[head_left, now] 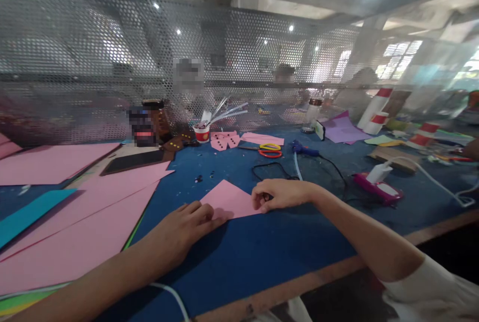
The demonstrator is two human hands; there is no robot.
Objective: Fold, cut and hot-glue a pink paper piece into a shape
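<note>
paper, pink (232,201) and pointed, lies on the blue table (239,257) straight in front of the person, between the two hands and touched by both. its long near edge runs from left to right, rising a little toward the right, and its peak points away from the body, with no finger on it. whether the paper is one layer or folded over, i cannot tell.

the left hand (194,219) comes in from the near left, fingers close together and bent over the left part of the paper, thumb stretched along the near edge; whether it grips that edge or only presses down, i cannot tell. the right hand (281,194) reaches in from the right, fingers curled and tips brought against the thumb, seemingly pinching the right corner. so neither hand is the nearer: each has its own end of the long edge, and the peak is across from both. beyond the peak lie the scissors (261,149), well apart; the glue gun (307,151) is past the right hand, and large pink sheets (108,212) spread to the left
</note>
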